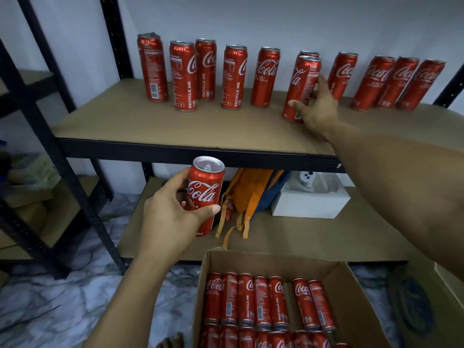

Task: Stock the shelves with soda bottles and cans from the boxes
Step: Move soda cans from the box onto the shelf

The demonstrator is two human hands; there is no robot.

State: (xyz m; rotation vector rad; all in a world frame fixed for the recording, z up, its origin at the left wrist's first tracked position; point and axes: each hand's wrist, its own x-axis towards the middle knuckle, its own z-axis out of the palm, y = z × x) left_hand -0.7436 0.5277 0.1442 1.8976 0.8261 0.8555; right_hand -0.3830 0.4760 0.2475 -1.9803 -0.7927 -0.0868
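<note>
Several tall red soda cans [234, 76] stand in a loose row along the back of the upper shelf [140, 121]. My right hand [317, 109] reaches onto that shelf and grips one red can [301, 84] that stands in front of another. My left hand [173, 214] holds a second red can [204, 187] upright below the shelf's front edge. An open cardboard box [351, 292] at the bottom right holds several more red cans [261, 300] standing in rows.
The lower shelf [326, 237] carries an orange and blue backpack [253, 192] and a white box [308, 202]. A second black shelving unit [37, 172] with cardboard boxes stands at the left. The floor [62, 310] is marbled tile.
</note>
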